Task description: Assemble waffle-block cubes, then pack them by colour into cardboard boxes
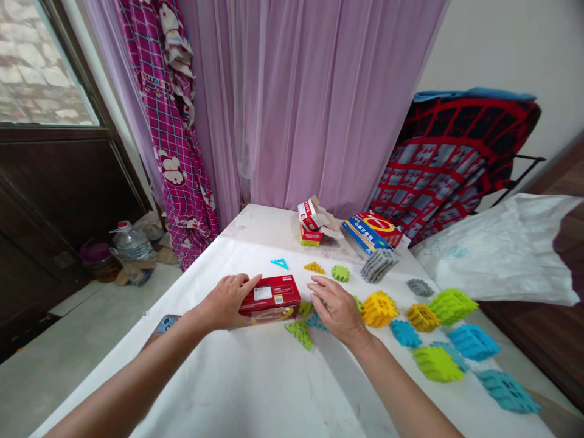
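Observation:
A red box [274, 296] with white labels lies on the white-covered table. My left hand [227, 303] grips its left end, thumb on the near side and fingers over the top. Just right of the box, my right hand [336, 310] hovers with its fingers apart, holding nothing. Below and between them are a green triangular piece [300, 334] and a blue piece [316, 320], partly hidden by the right hand. Behind the box lie a blue triangle [280, 263], a yellow triangle [314, 267] and a green piece [340, 273].
Stacks of yellow [379, 309], green [438, 364] and blue pieces [473, 342] cover the table's right side. Small open boxes [311, 214], a blue and red box [371, 232] and a grey stack [378, 265] stand farther back. A phone [166, 323] lies at the left edge.

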Tool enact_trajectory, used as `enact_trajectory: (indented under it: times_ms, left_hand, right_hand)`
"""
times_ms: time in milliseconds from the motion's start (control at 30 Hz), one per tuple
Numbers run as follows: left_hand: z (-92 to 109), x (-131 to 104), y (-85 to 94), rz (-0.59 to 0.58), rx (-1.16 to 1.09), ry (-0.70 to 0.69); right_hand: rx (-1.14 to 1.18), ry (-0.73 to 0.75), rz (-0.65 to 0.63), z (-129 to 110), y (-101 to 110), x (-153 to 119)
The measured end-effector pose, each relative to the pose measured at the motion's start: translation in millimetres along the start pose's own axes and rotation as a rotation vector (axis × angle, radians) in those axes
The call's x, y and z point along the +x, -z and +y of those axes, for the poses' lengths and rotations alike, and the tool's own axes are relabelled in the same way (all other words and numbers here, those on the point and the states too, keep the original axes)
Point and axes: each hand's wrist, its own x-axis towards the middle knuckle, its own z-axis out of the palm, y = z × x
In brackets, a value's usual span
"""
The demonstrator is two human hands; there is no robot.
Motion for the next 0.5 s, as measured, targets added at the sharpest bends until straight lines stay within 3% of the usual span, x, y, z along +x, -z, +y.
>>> enact_trajectory:
  times_ms: [167, 267, 367, 500]
  left_hand:
    - [-13.9, -3.0, -1.1, 0.016, -0.093, 0.138]
    - [-29.1, 8.6, 7.3, 0.034, -0.092, 0.323]
    - [-47.0, 37.9, 18.7, 0.066, -0.086, 0.541]
    - [-67.4, 93.5, 31.1, 0.105, -0.065, 0.665]
  right_hand:
    - [0.068, -0.067, 0.056, -3.6, 5.2, -6.1]
    - [0.094, -0.059, 0.066, -10.4, 3.3, -7.9]
    - [0.102, -0.051, 0.05, -17.6, -1.0, -9.4]
    - [0.097, -0.044, 0.014, -23.2, -1.3, -12.1]
